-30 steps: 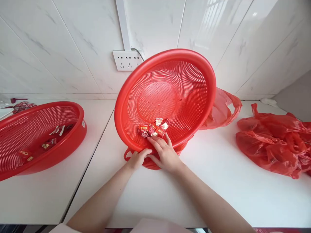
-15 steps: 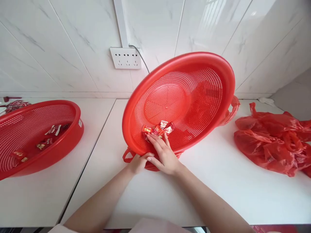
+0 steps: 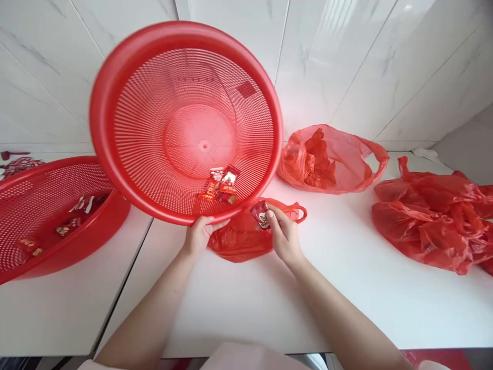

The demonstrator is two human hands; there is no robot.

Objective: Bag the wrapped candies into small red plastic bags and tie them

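Observation:
My left hand (image 3: 199,234) grips the lower rim of a large red plastic mesh basket (image 3: 100,110), which is tilted so its inside faces me. Several small wrapped candies (image 3: 219,187) lie together low in that basket. Pinched in my right hand (image 3: 284,231) is one dark red wrapped candy (image 3: 261,215) with light lettering. It hangs just right of the basket's rim, over a red plastic bag (image 3: 246,244) lying on the white table.
Another red mesh basket (image 3: 111,221) with several wrapped candies stands at the left. Behind my right hand sits an open red plastic bag (image 3: 346,180). More crumpled red bags (image 3: 435,221) are piled at the right. A tiled wall (image 3: 327,61) closes off the back.
The tilted basket has moved left and up, uncovering the two red bags behind and below it. My right hand has come out of the basket with one candy.

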